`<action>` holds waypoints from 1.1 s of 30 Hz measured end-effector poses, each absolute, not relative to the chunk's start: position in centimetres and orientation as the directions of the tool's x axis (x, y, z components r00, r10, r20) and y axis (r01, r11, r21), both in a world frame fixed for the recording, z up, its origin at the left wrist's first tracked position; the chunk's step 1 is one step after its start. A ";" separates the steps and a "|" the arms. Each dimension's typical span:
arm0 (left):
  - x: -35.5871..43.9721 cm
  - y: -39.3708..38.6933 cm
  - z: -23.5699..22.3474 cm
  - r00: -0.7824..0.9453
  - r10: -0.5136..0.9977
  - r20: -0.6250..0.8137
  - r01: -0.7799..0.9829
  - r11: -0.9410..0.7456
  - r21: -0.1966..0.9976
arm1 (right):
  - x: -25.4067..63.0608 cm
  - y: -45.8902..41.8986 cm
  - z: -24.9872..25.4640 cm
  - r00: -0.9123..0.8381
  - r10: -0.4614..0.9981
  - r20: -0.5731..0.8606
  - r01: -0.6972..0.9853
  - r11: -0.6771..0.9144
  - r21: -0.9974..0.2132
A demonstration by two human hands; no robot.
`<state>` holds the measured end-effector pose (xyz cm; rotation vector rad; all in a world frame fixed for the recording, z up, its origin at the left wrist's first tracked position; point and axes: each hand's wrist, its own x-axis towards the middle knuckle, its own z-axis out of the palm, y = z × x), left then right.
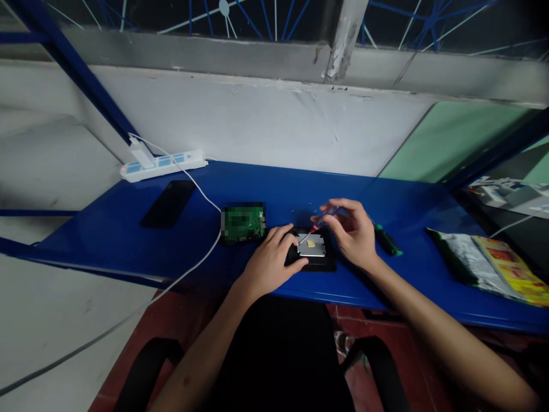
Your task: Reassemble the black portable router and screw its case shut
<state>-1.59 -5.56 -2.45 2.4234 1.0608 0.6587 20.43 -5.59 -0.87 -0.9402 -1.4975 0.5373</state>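
Observation:
A black plastic casing (329, 264) with a silver metal plate (316, 250) and a small yellow pad (310, 244) lies on the blue table. My left hand (277, 254) grips the casing's left side, thumb along the near part and fingers across the far part. In my right hand (354, 232) is a screwdriver (322, 219) with a clear purplish handle and a red collar, pinched between the fingers. Its shaft slants down to the plate's left edge, close to my left fingertips; what the tip touches is too small to tell. A green circuit board (244, 223) sits left of the casing.
Right of my right hand lies a green-and-black handled tool (388, 240). A shiny packet (493, 263) rests on the table's right side. Further left are a black phone (168, 203) and a white power strip (165, 166). A white cable (189, 269) passes beside the board.

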 end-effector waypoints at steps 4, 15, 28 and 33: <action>-1.6 -5.6 -2.5 0.595 0.757 0.270 0.557 -0.631 0.541 | 19.6 -5.1 1.2 -0.108 0.818 0.565 0.328 0.566 -0.757; -1.5 -5.6 -2.4 0.587 0.757 0.287 0.553 -0.634 0.540 | 17.5 -4.3 1.8 -0.211 0.757 0.618 0.382 0.646 -0.661; -1.6 -5.7 -2.5 0.590 0.753 0.291 0.544 -0.637 0.546 | 17.1 -5.4 0.5 -0.084 0.782 0.618 0.217 0.619 -0.754; -1.5 -5.6 -2.2 0.595 0.765 0.245 0.564 -0.615 0.551 | 17.1 -5.4 0.5 -0.043 0.791 0.611 0.236 0.602 -0.763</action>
